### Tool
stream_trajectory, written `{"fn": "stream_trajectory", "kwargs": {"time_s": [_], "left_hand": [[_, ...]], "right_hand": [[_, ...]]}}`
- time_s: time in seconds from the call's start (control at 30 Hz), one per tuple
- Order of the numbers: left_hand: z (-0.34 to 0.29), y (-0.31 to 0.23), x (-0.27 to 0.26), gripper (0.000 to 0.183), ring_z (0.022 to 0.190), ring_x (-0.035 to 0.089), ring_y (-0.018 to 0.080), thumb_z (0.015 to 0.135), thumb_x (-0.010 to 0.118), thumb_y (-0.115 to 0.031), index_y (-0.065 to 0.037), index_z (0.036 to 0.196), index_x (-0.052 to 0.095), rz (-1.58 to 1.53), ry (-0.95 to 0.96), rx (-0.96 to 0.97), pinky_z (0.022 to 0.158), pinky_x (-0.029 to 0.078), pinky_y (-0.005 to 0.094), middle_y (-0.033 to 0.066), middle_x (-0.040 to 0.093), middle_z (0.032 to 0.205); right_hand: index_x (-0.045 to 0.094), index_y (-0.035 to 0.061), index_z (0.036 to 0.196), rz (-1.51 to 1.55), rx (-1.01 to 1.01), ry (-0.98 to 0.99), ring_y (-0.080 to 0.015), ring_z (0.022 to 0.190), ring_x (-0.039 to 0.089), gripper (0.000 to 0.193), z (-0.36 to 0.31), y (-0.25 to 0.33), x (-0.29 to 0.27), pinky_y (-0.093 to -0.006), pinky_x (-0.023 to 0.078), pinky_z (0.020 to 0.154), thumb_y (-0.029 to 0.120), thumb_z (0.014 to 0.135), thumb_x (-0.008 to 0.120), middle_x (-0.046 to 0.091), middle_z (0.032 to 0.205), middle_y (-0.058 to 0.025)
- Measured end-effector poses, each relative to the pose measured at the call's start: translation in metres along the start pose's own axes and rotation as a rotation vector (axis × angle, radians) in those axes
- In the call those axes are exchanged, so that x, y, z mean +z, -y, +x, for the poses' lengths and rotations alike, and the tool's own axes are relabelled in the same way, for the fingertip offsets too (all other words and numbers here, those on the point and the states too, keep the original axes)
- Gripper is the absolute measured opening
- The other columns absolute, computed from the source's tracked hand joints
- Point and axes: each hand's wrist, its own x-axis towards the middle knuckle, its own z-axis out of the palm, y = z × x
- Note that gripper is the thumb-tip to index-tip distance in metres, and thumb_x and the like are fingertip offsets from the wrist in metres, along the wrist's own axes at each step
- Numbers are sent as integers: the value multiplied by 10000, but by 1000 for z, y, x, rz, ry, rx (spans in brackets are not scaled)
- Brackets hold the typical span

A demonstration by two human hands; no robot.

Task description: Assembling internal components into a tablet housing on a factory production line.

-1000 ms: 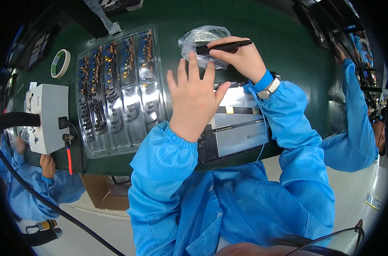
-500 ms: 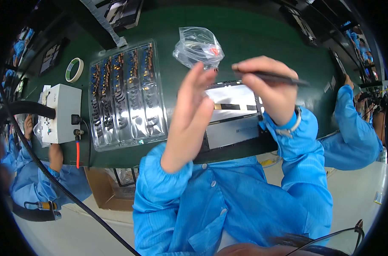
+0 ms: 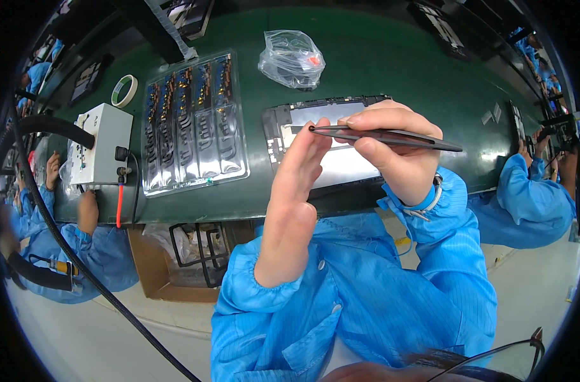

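Note:
My right hand (image 3: 404, 169) pinches a pair of black tweezers (image 3: 401, 137), held nearly level with the points toward the left. A tiny dark round piece (image 3: 311, 128) sits at the points, right against the fingertips of my left hand (image 3: 293, 197). That hand is raised edge-on with its fingers stretched out and close together; it grips nothing that I can see. Below both hands an opened tablet-like device (image 3: 279, 124) lies on the bench, black-framed with silver panels. My hands and the tweezers cover part of it.
On the green bench (image 3: 360, 57) stand a clear tray (image 3: 237, 137) of small circuit parts, a crumpled plastic bag (image 3: 292, 60), a tape roll (image 3: 134, 89) and a white box (image 3: 108, 143) with a hose. A cardboard box (image 3: 151, 277) sits below. Co-workers in blue flank both sides.
The tweezers' points have swung down and left to my left fingertips, with the dark piece between. My hands have drawn closer together. The view has shifted, showing more of the device.

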Motion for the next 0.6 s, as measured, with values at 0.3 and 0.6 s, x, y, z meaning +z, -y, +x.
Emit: {"fn": "stream_trajectory", "kwargs": {"time_s": [0.3,0.6], "left_hand": [[-29,-18,-22,686,1303,222,311,887,388,-368,89,1344,159,317,18,259,1062,149,377,220,233,1392],[-115,4,-206,453,1180,409,276,926,289,-279,-10,1284,354,-111,-1035,404,993,330,389,157,409,1296]], "right_hand": [[653,-5,902,74,18,6,-192,791,617,190,-9,12,29,-282,491,692,-22,713,659,641,847,-121],[663,18,829,645,149,253,-177,723,598,138,-17,-16,272,-279,477,675,50,695,672,649,805,-91]]}}
